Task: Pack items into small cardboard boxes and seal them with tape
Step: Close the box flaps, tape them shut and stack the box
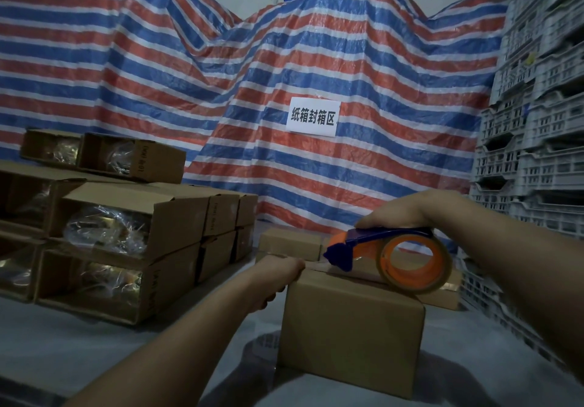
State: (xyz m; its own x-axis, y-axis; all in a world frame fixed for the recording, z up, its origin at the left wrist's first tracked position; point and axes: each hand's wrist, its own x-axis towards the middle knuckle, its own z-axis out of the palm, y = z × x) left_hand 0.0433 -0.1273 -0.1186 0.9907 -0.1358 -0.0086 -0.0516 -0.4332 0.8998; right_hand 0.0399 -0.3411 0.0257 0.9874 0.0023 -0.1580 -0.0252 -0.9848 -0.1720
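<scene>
A closed small cardboard box (350,331) stands on the grey floor in front of me. My right hand (401,210) grips the blue handle of a tape dispenser (392,250) with an orange roll of clear tape, which rests on the box's top. Its blue cutter end points left, and a strip of clear tape runs from it toward the box's left top edge. My left hand (278,275) holds that upper left edge of the box, fingers curled down over the side.
Open cardboard boxes (126,236) holding plastic-wrapped items are stacked at left. More small boxes (290,244) sit behind the one I hold. A striped tarp with a white paper sign (313,116) hangs behind. White plastic crates (534,141) are piled at right.
</scene>
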